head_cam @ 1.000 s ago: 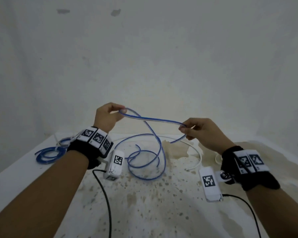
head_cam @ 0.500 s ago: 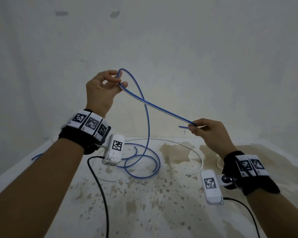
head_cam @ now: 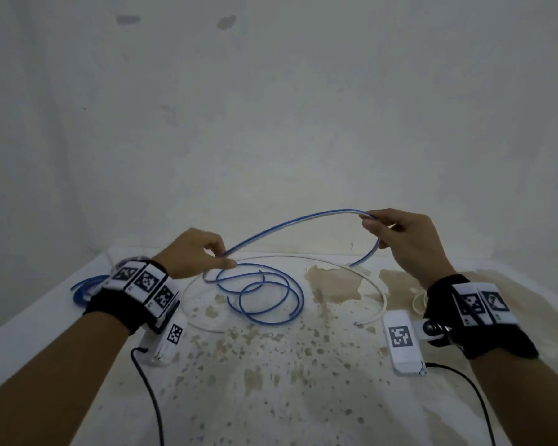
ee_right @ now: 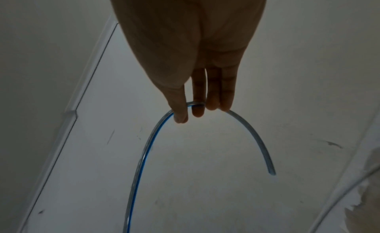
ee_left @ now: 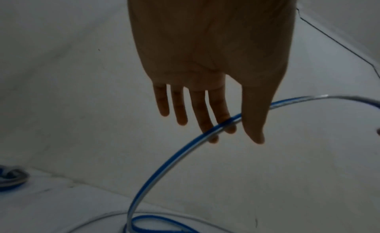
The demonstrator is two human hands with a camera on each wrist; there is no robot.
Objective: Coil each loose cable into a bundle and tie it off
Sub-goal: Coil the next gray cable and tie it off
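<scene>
A blue-and-white cable (head_cam: 290, 222) arcs in the air between my two hands. My left hand (head_cam: 226, 257) pinches it low over the table between thumb and fingers; in the left wrist view the blue cable (ee_left: 176, 155) crosses my fingers (ee_left: 211, 121) under the thumb of the left hand (ee_left: 236, 127). My right hand (head_cam: 372, 222) pinches it higher up near its end, and the short free end (head_cam: 364, 259) hangs down. The right wrist view shows the right hand (ee_right: 193, 111) gripping the cable (ee_right: 144, 155). The remainder lies in loose loops (head_cam: 264, 297) on the table.
A long white cable (head_cam: 372, 284) lies in a wide arc around the blue loops on the stained white table (head_cam: 271, 381). A coiled blue bundle (head_cam: 84, 288) sits at the far left, near the wall. Another pale cable (head_cam: 417, 304) lies by my right wrist.
My left hand has come down from high in the air to just above the table, still on the blue cable. My right hand has risen a little with the cable's end.
</scene>
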